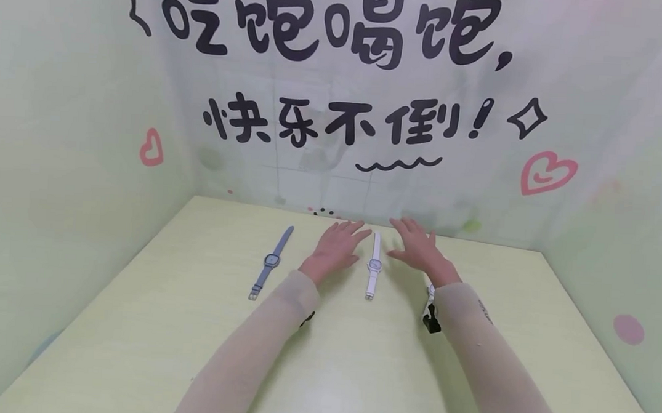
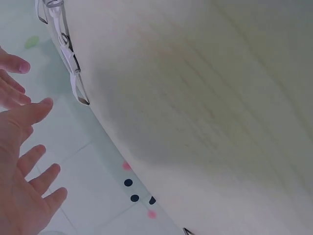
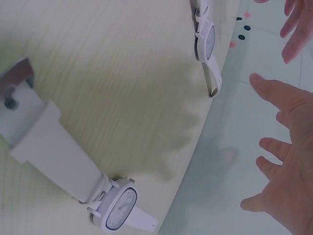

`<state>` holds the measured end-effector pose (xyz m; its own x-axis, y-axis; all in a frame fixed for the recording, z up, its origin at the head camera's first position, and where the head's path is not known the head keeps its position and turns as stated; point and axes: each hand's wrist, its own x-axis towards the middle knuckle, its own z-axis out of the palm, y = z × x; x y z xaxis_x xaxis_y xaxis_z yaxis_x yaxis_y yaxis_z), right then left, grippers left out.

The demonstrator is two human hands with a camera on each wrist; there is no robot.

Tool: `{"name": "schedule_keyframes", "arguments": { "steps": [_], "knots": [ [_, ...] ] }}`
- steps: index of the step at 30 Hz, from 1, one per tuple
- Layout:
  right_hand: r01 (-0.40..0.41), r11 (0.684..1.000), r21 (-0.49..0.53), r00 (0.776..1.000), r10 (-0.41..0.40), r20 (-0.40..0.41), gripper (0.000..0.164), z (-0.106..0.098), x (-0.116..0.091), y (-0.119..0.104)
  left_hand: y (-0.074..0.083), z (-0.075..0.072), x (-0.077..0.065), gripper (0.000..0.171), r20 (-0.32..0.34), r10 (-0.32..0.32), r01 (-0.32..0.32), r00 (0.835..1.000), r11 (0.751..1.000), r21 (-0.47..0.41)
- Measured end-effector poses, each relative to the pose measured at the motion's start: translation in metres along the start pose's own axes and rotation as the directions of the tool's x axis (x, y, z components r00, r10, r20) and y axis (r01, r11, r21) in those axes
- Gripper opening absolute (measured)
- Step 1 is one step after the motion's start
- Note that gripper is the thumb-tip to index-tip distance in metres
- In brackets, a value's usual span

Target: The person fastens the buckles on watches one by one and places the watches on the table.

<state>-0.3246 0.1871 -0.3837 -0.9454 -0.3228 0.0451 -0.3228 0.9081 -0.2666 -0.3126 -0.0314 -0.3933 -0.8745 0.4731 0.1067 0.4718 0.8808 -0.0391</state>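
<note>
My left hand [image 1: 336, 247] hovers over the table between a blue-grey watch [image 1: 272, 261] and a white watch [image 1: 374, 265], fingers spread and nothing held. On the other side of the white watch, my right hand [image 1: 418, 247] is also spread and holds nothing. A second white watch [image 1: 431, 291] lies partly hidden under the right wrist. In the right wrist view this watch [image 3: 121, 208] appears large, its strap and buckle toward the camera, with the right hand [image 3: 279, 171] off to the side. The left wrist view shows the left hand [image 2: 24, 181] with spread fingers.
All the watches lie stretched out on a pale wooden table [image 1: 154, 322]. Behind it stands a printed backdrop [image 1: 322, 157] with dark lettering, and similar panels flank both sides. A small black object [image 1: 431, 322] shows beside the right sleeve.
</note>
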Motion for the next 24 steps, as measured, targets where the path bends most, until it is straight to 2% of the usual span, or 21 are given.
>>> {"name": "schedule_keyframes", "arguments": {
  "steps": [6,15,24],
  "knots": [
    [0.056,0.998,-0.019,0.998,-0.056,-0.001,0.069,0.007,0.001,-0.003,0.003,-0.003,-0.001,0.060,0.012,-0.014,0.014,1.000,1.000,0.010],
    [0.078,0.995,-0.069,0.997,-0.078,0.002,0.061,0.005,0.003,-0.003,0.010,-0.004,0.006,0.046,0.111,0.048,-0.051,0.993,0.999,0.019],
    [0.116,0.990,-0.084,0.993,-0.116,0.004,0.059,0.002,-0.001,-0.009,0.018,0.000,0.001,0.044,0.159,0.068,-0.052,0.985,0.993,-0.105]
  ]
}}
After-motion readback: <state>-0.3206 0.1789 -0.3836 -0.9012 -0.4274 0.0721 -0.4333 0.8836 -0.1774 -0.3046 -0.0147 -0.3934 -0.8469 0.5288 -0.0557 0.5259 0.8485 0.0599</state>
